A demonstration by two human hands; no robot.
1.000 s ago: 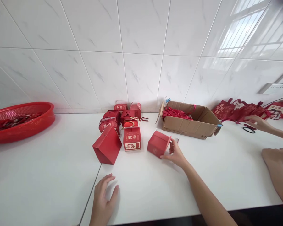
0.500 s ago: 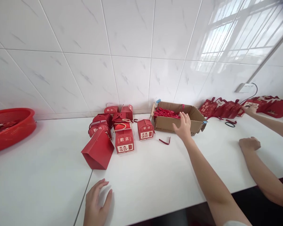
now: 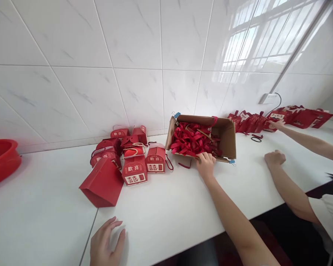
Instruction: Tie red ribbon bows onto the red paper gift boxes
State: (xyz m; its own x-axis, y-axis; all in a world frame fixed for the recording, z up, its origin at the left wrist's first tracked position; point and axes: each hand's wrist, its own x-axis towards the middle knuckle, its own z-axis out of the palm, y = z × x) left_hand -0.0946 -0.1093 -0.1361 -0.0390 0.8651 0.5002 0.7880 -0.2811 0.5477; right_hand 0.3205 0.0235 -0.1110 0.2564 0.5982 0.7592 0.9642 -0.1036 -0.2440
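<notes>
My right hand (image 3: 206,164) grips the near rim of a cardboard box (image 3: 228,142), which is tipped toward me. Inside the box lies a heap of red ribbons (image 3: 190,140). Resting on the white table (image 3: 161,207), my left hand (image 3: 107,240) is empty, its fingers apart and curved. Beyond that hand stands a plain red folded carton (image 3: 104,183). Red gift boxes with white labels, among them one at the front (image 3: 134,170) and one beside it (image 3: 155,159), cluster near the wall. A short dark red ribbon (image 3: 185,166) lies by the cardboard box.
A red plastic basket (image 3: 5,159) sits at the far left. To the right, another person's fist (image 3: 275,158) rests on the table, and that person's other hand (image 3: 276,125) touches a row of red bags (image 3: 249,122). Black-handled scissors (image 3: 256,138) lie near the bags.
My right hand has come down onto the cardboard box's near rim, and the box has tilted toward me, showing the ribbons. The view has turned right. My left hand stays on the table.
</notes>
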